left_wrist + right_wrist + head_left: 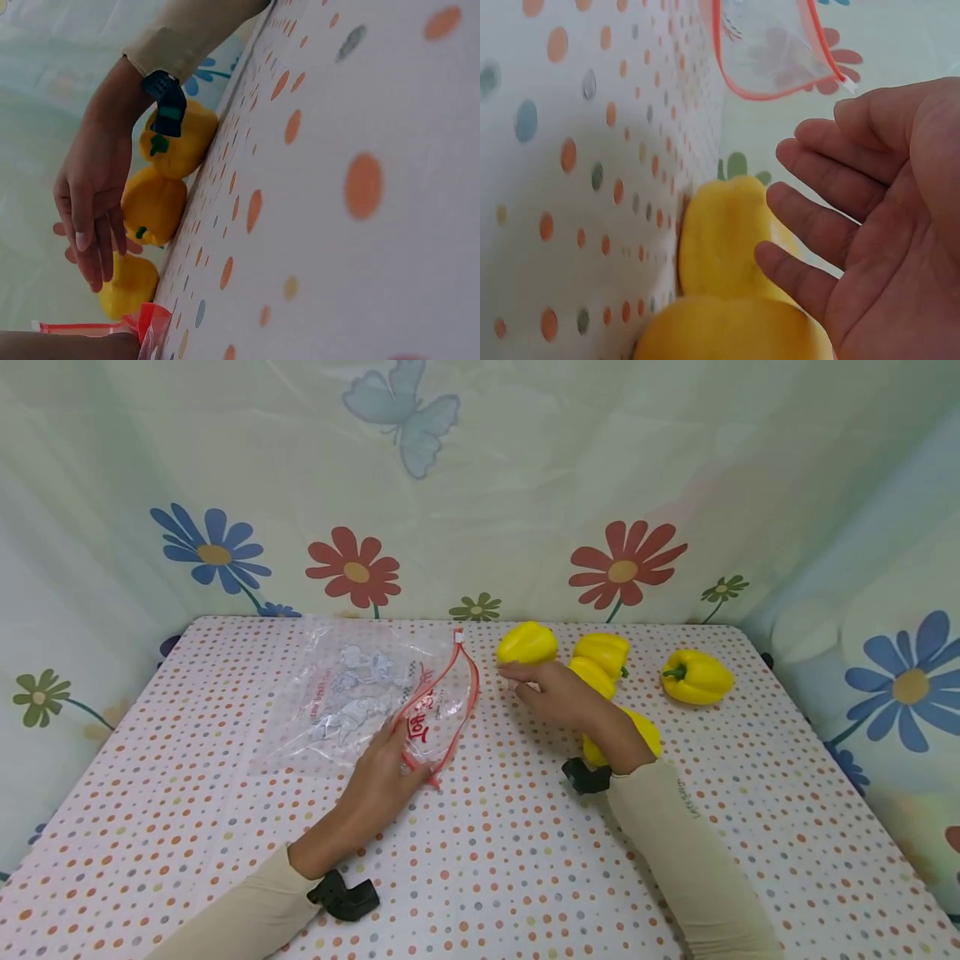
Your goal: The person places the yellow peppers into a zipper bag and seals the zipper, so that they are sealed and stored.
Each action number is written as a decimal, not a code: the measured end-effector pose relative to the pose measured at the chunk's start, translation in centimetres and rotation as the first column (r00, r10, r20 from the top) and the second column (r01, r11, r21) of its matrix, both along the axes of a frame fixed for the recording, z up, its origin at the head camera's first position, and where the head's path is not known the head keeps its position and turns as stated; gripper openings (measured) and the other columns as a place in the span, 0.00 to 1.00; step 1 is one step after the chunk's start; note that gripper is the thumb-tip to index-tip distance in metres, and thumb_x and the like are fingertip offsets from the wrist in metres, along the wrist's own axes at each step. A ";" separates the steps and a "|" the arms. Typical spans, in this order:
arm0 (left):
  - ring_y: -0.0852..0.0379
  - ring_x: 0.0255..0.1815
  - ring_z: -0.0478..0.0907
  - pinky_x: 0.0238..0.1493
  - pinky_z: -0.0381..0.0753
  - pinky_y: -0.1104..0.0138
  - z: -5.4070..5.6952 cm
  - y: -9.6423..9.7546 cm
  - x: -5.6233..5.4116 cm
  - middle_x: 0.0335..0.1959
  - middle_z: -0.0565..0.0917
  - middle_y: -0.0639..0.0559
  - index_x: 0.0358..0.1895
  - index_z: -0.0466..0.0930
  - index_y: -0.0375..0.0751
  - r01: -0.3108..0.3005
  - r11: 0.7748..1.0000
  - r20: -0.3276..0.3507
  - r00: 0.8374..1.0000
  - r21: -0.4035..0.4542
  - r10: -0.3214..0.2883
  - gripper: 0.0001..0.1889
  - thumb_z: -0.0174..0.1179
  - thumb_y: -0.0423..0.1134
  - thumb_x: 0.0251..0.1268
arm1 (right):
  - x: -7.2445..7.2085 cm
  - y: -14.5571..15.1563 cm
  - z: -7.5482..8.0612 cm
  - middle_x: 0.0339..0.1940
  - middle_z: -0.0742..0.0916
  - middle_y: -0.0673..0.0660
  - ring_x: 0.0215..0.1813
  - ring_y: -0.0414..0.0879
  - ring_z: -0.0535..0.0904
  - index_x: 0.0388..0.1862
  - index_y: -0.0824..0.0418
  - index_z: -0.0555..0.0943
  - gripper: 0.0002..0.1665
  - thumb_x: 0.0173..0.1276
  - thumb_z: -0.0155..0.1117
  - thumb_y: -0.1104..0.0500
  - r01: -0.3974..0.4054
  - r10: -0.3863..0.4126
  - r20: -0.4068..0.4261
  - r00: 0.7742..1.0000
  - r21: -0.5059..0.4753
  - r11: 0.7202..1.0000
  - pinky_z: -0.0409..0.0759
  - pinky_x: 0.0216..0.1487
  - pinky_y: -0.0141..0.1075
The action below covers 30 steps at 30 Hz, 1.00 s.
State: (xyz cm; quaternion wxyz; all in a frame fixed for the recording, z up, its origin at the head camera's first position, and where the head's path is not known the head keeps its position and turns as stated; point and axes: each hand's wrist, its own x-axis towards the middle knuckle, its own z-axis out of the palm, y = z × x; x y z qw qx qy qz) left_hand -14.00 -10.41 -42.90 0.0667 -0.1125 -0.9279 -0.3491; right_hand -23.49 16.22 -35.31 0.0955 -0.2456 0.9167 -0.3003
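Observation:
A clear plastic zip bag (360, 689) with a red-edged mouth and red print lies flat at the left of the table, its mouth parted toward the right. My left hand (377, 789) holds the near edge of that mouth, thumb by the lower corner and fingers on the film. Just in front of the farthest yellow bell pepper (527, 642), my right hand (558, 693) hovers with loosely bent fingers and nothing in them. In the right wrist view its palm (896, 247) faces a bell pepper (727, 232). Beneath the right wrist sits another pepper (626, 735), partly hidden.
More yellow bell peppers cluster right of centre, among them one with a green stem (602, 652). A separate pepper (697, 677) sits farther right. The dotted tablecloth (480, 868) covers the table, and a flowered curtain (495, 485) hangs behind its far edge.

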 end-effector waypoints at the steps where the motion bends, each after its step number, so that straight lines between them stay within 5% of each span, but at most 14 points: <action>1: 0.38 0.71 0.59 0.64 0.67 0.49 0.0 -0.1 0.0 0.72 0.58 0.29 0.71 0.57 0.23 0.001 1.000 -0.002 1.000 -0.001 -0.001 0.43 0.70 0.42 0.59 | 0.0 0.1 0.1 0.68 0.76 0.51 0.65 0.49 0.72 0.70 0.58 0.72 0.24 0.76 0.53 0.60 0.013 -0.013 -0.005 1.000 0.003 1.000 0.70 0.64 0.47; 5: 0.38 0.70 0.59 0.64 0.66 0.49 0.0 -0.2 0.1 0.72 0.58 0.29 0.71 0.57 0.23 0.006 1.000 -0.012 1.000 -0.002 -0.006 0.43 0.70 0.42 0.59 | 0.0 0.9 0.8 0.65 0.78 0.55 0.56 0.54 0.76 0.69 0.57 0.73 0.24 0.76 0.55 0.59 0.067 -0.067 -0.037 0.997 -0.004 0.998 0.75 0.57 0.49; 17: 0.39 0.71 0.59 0.66 0.64 0.51 0.1 -0.1 -0.2 0.72 0.59 0.30 0.71 0.56 0.23 -0.006 1.000 -0.011 1.000 0.015 0.006 0.46 0.72 0.44 0.57 | -0.4 5.9 2.2 0.61 0.80 0.60 0.57 0.55 0.76 0.64 0.62 0.76 0.22 0.75 0.56 0.56 0.220 -0.234 -0.175 0.956 -0.094 0.971 0.76 0.56 0.50; 30: 0.39 0.70 0.60 0.65 0.65 0.50 0.0 -0.1 -0.1 0.71 0.60 0.29 0.71 0.56 0.22 0.009 0.999 -0.033 0.999 0.037 -0.007 0.46 0.73 0.44 0.56 | -0.1 9.9 2.7 0.64 0.77 0.63 0.65 0.61 0.69 0.66 0.62 0.75 0.26 0.74 0.58 0.51 0.276 -0.282 -0.052 0.958 -0.096 0.956 0.70 0.61 0.57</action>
